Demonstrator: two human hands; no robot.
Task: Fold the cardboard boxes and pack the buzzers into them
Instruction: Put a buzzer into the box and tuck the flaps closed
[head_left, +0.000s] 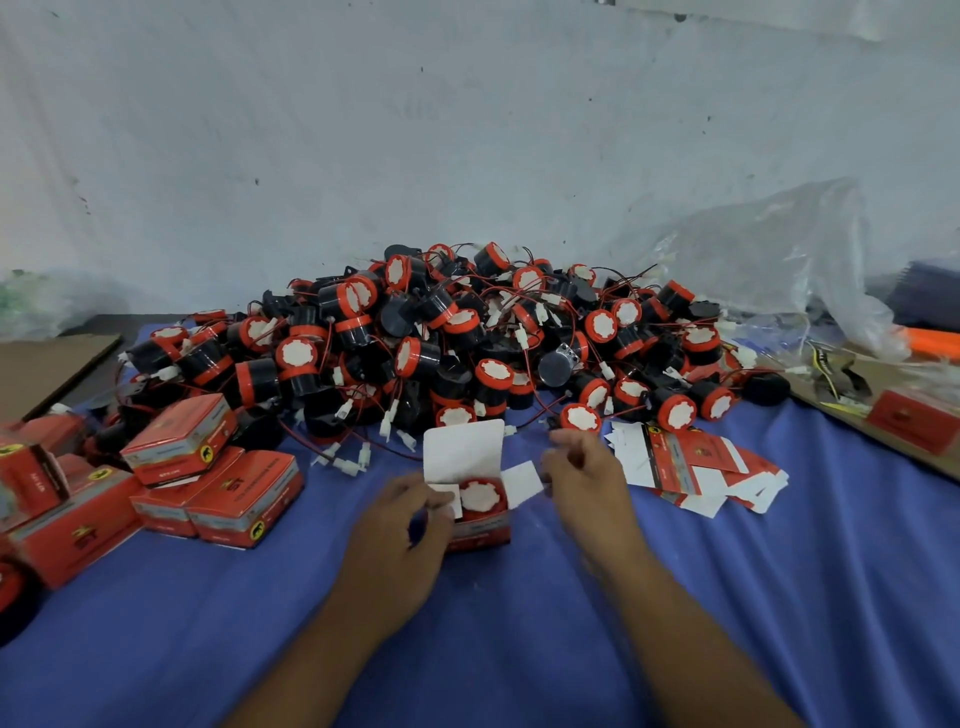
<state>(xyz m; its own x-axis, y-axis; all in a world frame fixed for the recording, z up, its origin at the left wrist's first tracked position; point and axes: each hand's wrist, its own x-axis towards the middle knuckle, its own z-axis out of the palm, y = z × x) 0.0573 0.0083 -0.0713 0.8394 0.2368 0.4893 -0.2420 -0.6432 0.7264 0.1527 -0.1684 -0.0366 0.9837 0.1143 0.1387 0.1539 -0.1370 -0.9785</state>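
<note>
A small red cardboard box (480, 532) stands open on the blue cloth, its white lid flap upright. Inside it sits a buzzer (482, 496) with a red rim and white face. My left hand (402, 525) grips the box's left side, thumb on the left side flap. My right hand (587, 473) hovers just right of the box, fingers loosely curled near the right side flap, slightly blurred. A big pile of black and red buzzers (441, 338) with red wires lies behind the box. Flat unfolded boxes (685, 462) lie to the right.
Several closed red boxes (218, 478) are stacked at the left. Brown cardboard sheets (47, 369) lie at the far left and far right. A crumpled clear plastic bag (769, 260) sits at the back right. The blue cloth (208, 649) covers the table; a white wall stands behind.
</note>
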